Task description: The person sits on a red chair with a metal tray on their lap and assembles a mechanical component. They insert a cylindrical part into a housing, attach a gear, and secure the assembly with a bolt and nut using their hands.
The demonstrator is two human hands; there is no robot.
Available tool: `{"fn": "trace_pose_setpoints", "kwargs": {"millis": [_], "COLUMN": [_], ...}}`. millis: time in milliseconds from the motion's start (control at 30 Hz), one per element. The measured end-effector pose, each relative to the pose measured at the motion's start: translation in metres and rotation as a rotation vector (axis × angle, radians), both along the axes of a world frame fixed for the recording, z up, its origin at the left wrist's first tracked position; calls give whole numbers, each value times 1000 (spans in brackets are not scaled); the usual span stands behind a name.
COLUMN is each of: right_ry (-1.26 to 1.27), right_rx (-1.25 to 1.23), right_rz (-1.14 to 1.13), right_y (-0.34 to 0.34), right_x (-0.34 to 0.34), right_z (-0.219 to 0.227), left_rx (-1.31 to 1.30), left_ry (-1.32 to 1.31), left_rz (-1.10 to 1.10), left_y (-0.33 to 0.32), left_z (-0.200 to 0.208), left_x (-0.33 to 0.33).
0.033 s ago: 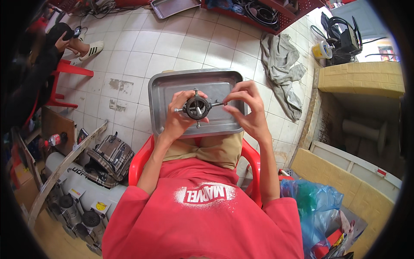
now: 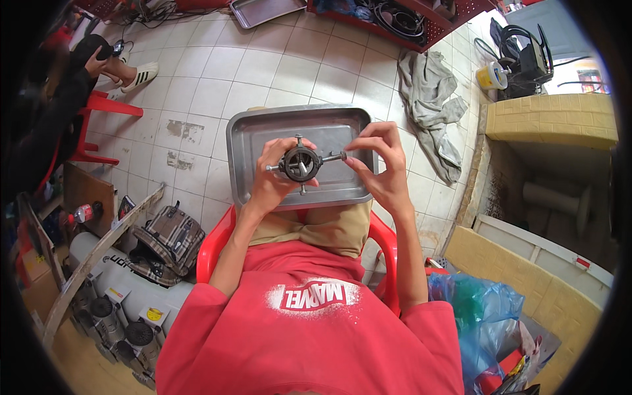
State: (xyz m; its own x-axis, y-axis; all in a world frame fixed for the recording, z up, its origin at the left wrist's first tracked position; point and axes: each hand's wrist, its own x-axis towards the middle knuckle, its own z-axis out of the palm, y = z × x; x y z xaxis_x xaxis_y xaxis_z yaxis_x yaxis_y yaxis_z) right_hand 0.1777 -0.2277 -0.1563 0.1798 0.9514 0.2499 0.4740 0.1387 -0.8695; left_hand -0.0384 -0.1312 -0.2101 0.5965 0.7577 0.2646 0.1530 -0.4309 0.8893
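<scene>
A dark metal ring [image 2: 302, 179] with several long bolts sticking out from its sides is held over the grey metal tray [image 2: 342, 197] on my lap. My left hand [image 2: 266, 187] is closed around the ring from its left and near side. A pale piece shows inside the ring's opening; I cannot make out what it is. At the ring's right, the fingertips of my right hand [image 2: 390, 172] pinch near the head of the right-hand bolt [image 2: 333, 157]. The thumb touches the bolt head from the near side.
A grey cloth [image 2: 428, 99] lies on the tiled floor, right of the tray. Another metal tray [image 2: 263, 10] and a red cabinet [image 2: 431, 26] are at the far side. At left are a plaid bag [image 2: 172, 237] and a seated person's shoe [image 2: 141, 77]; a blue plastic bag [image 2: 474, 309] is near right.
The fingers of my right hand have shifted slightly at the bolt, and its head now shows more plainly between them. My left hand and the ring stay in place.
</scene>
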Motion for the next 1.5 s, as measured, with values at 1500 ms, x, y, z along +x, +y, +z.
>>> {"fn": "trace_pose_setpoints", "kwargs": {"millis": [1500], "right_ry": [-27], "right_rx": [-192], "right_rz": [91], "right_y": [0], "right_x": [8], "right_z": [-25], "left_rx": [20], "left_ry": [34], "left_rz": [-2], "left_y": [1], "left_z": [-5], "left_x": [-9]}}
